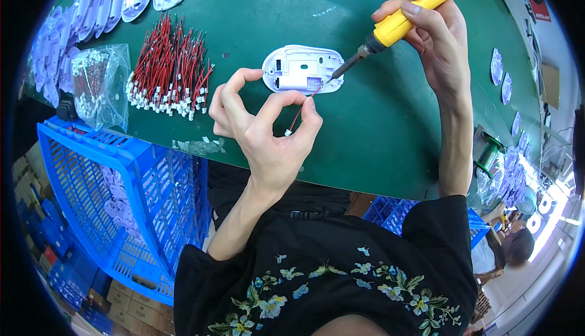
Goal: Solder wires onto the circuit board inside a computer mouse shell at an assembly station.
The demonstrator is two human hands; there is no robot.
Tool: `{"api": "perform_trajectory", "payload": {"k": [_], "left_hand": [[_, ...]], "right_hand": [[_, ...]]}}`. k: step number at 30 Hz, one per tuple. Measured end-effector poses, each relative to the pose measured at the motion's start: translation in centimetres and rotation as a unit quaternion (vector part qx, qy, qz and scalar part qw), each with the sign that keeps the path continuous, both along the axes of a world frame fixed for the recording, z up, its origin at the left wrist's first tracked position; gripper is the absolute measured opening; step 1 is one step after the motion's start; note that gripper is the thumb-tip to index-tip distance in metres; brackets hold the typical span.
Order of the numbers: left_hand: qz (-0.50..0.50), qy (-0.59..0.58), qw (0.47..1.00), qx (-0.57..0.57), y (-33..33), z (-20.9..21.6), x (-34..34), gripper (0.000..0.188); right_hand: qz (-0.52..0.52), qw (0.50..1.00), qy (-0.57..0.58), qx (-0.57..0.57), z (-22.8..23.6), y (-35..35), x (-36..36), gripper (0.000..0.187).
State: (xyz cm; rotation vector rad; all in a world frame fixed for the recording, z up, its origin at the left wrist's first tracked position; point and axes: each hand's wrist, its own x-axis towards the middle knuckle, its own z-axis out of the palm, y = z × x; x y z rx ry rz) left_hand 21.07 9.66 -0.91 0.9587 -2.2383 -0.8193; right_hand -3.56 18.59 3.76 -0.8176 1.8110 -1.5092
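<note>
A white oval plastic shell (pixel 300 68) lies on the green table (pixel 378 123). My right hand (pixel 429 31) grips a yellow-handled soldering iron (pixel 402 22), its dark tip touching the shell's right edge. My left hand (pixel 262 120) pinches a thin red wire (pixel 298 115) with a small white connector between thumb and forefinger; the wire's far end reaches the shell near the iron's tip.
A pile of red wires with white connectors (pixel 170 68) lies left of the shell. A clear bag of small parts (pixel 97 83) and a row of white shells (pixel 103 7) sit further left. A blue plastic crate (pixel 122 196) stands below the table edge. Another person (pixel 518 244) sits at right.
</note>
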Motion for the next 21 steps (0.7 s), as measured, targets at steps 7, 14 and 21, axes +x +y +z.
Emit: {"api": "perform_trajectory", "payload": {"k": [7, 14, 21], "left_hand": [[-0.013, -0.027, 1.000, 0.002, 0.0, 0.5, 0.0, 0.013], [-0.028, -0.004, 1.000, -0.004, -0.2, -0.2, 0.0, 0.016], [-0.023, -0.006, 1.000, 0.001, -0.2, -0.4, 0.0, 0.017]], "right_hand": [[-0.051, 0.990, -0.122, -0.053, -0.2, -0.9, 1.0, 0.027], [-0.026, 0.992, -0.120, -0.040, 0.4, -0.6, 1.0, 0.029], [-0.024, 0.985, -0.147, -0.090, -0.5, -0.8, 1.0, 0.032]]}}
